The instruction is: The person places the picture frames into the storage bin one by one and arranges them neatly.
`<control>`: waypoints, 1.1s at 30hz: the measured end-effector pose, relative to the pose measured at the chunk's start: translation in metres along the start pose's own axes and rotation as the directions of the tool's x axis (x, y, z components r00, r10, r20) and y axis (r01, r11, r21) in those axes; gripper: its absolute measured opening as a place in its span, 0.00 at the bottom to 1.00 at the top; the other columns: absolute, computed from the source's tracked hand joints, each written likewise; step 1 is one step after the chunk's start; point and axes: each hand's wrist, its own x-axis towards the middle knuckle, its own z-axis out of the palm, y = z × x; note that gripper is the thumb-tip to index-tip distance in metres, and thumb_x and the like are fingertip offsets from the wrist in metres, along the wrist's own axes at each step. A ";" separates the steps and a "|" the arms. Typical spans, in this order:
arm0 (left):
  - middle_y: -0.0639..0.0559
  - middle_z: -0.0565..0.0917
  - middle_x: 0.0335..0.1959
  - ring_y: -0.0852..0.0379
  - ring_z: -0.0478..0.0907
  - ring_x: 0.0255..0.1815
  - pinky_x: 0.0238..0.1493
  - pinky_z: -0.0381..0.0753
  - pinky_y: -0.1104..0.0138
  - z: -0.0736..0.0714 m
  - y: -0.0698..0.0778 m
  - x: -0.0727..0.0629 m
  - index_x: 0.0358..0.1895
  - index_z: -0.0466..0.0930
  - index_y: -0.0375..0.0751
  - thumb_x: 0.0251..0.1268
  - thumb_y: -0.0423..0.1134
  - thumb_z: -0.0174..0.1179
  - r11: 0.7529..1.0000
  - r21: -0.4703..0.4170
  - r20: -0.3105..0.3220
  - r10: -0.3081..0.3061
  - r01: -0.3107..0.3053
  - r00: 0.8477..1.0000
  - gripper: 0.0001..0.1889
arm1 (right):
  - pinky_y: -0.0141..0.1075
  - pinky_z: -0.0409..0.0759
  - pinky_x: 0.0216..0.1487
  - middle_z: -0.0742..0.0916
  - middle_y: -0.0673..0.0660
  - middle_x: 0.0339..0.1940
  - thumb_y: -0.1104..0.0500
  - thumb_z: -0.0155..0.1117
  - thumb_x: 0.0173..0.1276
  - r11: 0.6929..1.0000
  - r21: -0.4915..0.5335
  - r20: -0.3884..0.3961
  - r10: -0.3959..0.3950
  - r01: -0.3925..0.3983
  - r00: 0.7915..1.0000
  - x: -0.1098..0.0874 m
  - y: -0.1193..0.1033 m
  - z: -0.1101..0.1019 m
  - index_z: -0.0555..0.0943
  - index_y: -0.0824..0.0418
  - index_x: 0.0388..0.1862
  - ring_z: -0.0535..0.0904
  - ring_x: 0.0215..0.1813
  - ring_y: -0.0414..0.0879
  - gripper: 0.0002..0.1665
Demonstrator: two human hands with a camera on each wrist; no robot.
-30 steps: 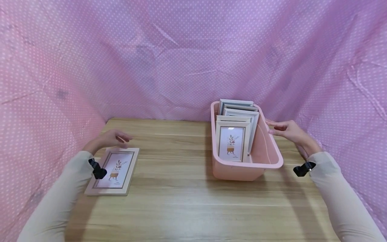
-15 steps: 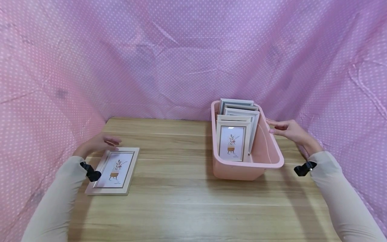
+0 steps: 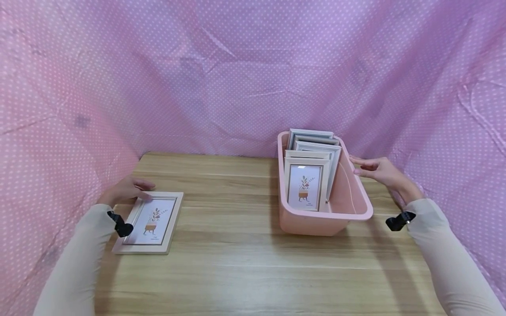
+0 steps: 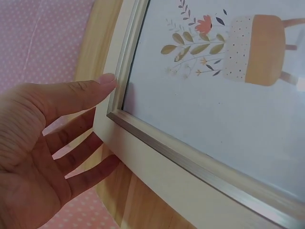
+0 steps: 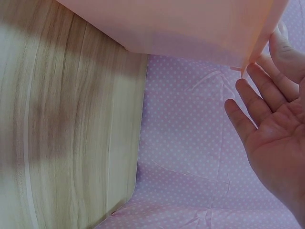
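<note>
A cream picture frame [image 3: 152,224] with a potted-plant print lies flat at the left of the table. My left hand [image 3: 124,189] holds its far left corner. In the left wrist view the thumb [image 4: 107,81] presses on the frame's border while the other fingers reach beneath the edge. On the right stands a pink plastic tub [image 3: 348,210] with several picture frames [image 3: 304,186] upright in it, one behind another. My right hand [image 3: 383,172] rests at the tub's right rim, fingers extended and touching it; the right wrist view shows them loosely straight.
The wooden table [image 3: 221,263] stretches between the flat frame and the tub. Pink and purple dotted cloth [image 3: 221,87] hangs behind and along both sides. In the right wrist view, the table's edge [image 5: 140,143] meets the cloth.
My left hand has moved left and down from above the flat frame to its far left corner and taken hold there. My right hand stays at the tub's rim.
</note>
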 end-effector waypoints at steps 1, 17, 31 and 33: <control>0.28 0.78 0.65 0.33 0.76 0.65 0.60 0.82 0.58 0.000 0.000 0.000 0.66 0.74 0.25 0.61 0.38 0.72 1.000 0.000 0.003 -0.010 0.010 1.000 0.33 | 0.16 0.72 0.60 0.71 0.49 0.75 0.51 0.68 0.72 1.000 0.003 0.001 -0.004 0.004 1.000 0.000 0.000 0.000 0.70 0.59 0.74 0.69 0.75 0.44 0.35; 0.28 0.81 0.59 0.46 0.81 0.50 0.52 0.84 0.58 0.004 -0.012 0.002 0.60 0.80 0.26 0.55 0.37 0.75 0.995 0.008 -0.041 -0.094 0.095 0.995 0.30 | 0.15 0.70 0.59 0.71 0.47 0.74 0.49 0.69 0.71 0.998 0.025 0.003 0.060 -0.060 0.998 -0.001 -0.005 0.001 0.70 0.56 0.74 0.64 0.78 0.59 0.36; 0.29 0.85 0.53 0.60 0.80 0.38 0.38 0.83 0.69 0.007 -0.007 -0.004 0.56 0.82 0.24 0.55 0.35 0.75 0.996 -0.013 -0.082 -0.087 0.086 0.993 0.26 | 0.21 0.72 0.61 0.73 0.49 0.73 0.49 0.69 0.71 0.999 0.023 -0.008 0.038 -0.038 0.999 -0.003 -0.007 0.001 0.72 0.57 0.73 0.75 0.66 0.32 0.35; 0.30 0.86 0.51 0.59 0.79 0.36 0.37 0.83 0.69 0.007 -0.005 -0.004 0.55 0.82 0.24 0.55 0.35 0.75 0.997 0.002 -0.089 -0.077 0.078 0.993 0.26 | 0.25 0.73 0.64 0.73 0.50 0.74 0.49 0.69 0.71 0.999 -0.003 -0.011 0.044 -0.044 0.999 -0.003 -0.007 0.001 0.72 0.56 0.73 0.74 0.70 0.42 0.35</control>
